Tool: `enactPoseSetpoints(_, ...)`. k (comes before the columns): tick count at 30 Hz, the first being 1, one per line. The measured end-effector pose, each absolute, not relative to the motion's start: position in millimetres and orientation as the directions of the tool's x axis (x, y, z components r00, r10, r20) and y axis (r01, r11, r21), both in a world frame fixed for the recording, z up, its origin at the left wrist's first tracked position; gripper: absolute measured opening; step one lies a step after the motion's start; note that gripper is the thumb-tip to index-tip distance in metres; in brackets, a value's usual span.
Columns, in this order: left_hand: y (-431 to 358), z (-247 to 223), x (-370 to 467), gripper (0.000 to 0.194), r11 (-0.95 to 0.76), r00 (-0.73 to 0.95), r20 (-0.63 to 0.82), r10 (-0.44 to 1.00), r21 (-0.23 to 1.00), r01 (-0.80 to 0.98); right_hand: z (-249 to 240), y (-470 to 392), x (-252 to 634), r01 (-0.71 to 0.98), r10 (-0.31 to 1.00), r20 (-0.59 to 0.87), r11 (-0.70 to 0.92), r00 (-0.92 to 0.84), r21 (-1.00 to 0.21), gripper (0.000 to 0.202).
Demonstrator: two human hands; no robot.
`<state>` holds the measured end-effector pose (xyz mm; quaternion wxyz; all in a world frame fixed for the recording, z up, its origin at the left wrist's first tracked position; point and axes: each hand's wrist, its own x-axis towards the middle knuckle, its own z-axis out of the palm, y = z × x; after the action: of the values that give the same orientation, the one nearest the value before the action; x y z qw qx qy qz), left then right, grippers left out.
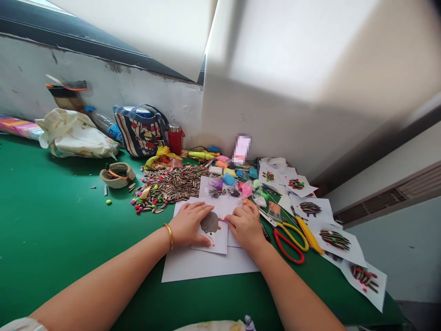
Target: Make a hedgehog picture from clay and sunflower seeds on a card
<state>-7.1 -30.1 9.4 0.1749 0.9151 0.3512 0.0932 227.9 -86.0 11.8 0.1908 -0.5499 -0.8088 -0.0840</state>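
Note:
A small white card [220, 246] bears a flat grey clay shape [209, 223] with a small white face part below and orange bits at its right edge. My left hand [190, 224] lies on the card's left side, fingers spread, thumb near the face part. At the card's right edge, my right hand [246, 225] pinches a small thin pink piece [223, 219] between thumb and finger. Larger white sheets [206, 266] lie beneath the card.
Striped seeds [182, 181] are heaped behind my left hand. Bagged coloured clay [230, 178], red-and-yellow scissors [289, 239] and a yellow cutter [309, 234] lie to the right. Decorated cards [336, 240] line the right edge. A bowl [117, 175] and striped bag [141, 131] stand further left.

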Motion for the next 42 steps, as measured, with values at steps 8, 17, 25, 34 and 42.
enactPoseSetpoints(8,-30.4,9.0,-7.4,0.109,-0.695,0.736,0.051,0.675,0.379,0.611,11.7,-85.8,227.7,0.926,0.862,0.397,0.370,-0.315,-0.069,0.015)
enactPoseSetpoints(17,-30.4,6.9,-7.3,0.111,-0.699,0.736,0.063,0.674,0.376,0.608,8.7,-83.6,225.6,0.931,0.865,0.370,0.366,-0.338,-0.006,0.015)
enactPoseSetpoints(25,-31.0,8.8,-7.1,0.112,-0.698,0.733,0.054,0.678,0.358,0.620,9.7,-84.3,229.8,0.932,0.864,0.404,0.356,-0.301,-0.066,0.013)
enactPoseSetpoints(34,-30.3,6.1,-7.5,0.111,-0.698,0.732,0.062,0.679,0.366,0.616,9.7,-83.5,229.7,0.935,0.866,0.404,0.348,-0.294,-0.068,0.013)
enactPoseSetpoints(42,-29.8,5.4,-7.0,0.112,-0.699,0.730,0.063,0.680,0.356,0.620,6.5,-82.3,228.4,0.932,0.866,0.388,0.359,-0.314,-0.046,0.013)
